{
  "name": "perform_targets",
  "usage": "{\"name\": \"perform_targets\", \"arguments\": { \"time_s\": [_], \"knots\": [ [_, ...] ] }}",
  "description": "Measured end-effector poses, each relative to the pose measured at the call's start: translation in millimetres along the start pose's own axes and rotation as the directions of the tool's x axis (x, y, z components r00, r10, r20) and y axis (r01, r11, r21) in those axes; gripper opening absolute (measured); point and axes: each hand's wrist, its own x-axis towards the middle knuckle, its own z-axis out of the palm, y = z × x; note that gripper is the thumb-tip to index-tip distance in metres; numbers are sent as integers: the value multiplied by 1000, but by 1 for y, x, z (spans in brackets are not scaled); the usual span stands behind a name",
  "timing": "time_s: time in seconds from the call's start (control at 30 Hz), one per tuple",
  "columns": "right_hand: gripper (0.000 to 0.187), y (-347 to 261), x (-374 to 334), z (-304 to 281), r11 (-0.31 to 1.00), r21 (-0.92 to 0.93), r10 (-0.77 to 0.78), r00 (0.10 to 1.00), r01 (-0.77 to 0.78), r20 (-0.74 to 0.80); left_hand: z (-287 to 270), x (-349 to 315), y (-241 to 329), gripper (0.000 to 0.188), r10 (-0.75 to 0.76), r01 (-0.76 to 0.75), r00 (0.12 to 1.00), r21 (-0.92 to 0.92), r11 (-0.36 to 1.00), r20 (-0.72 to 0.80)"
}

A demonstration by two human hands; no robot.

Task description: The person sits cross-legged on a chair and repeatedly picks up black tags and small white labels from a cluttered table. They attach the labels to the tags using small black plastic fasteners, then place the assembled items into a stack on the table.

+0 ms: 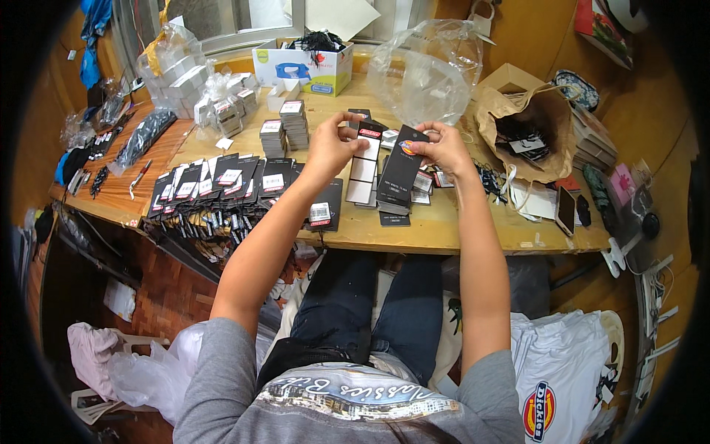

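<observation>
My left hand (333, 146) pinches the upper end of a long hang tag with white panels and a red band (363, 169) between thumb and fingers. Beside it, my right hand (448, 152) grips the top of a black hang tag with a coloured emblem (397, 176). The two tags are held side by side, tops toward the far side of the table. Under the right one shows the edge of a stack of tags (393, 209); whether the held tag touches it, I cannot tell. To the left, overlapping rows of black tags with white stickers (229, 177) hang past the table's front edge.
Small stacks of white labels (293, 118) stand behind the rows. Farther back are a printed box of black strings (318, 70) and a clear plastic bag (421, 70). At right sit a brown paper bag (492, 122) and a phone (565, 210). A marker (140, 177) lies left.
</observation>
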Motion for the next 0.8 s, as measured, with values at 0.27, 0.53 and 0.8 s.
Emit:
{"name": "perform_targets", "arguments": {
  "time_s": [0.27, 0.53, 0.8],
  "knots": [
    [22, -23, -24, 22, 981, 36, -196, 976, 193, 94, 12, -36, 23, 25, 3, 36, 993, -342, 939, 115],
    [41, 49, -12, -21, 634, -770, 67, 997, -71, -37, 5, -79, 18, 26, -138, 169, 985, -400, 901, 107],
    [37, 56, -5, -19, 781, -618, -53, 977, -90, -209, 7, -99, 10, 20, -178, 218, 975, -446, 868, 130]
  ]
}}
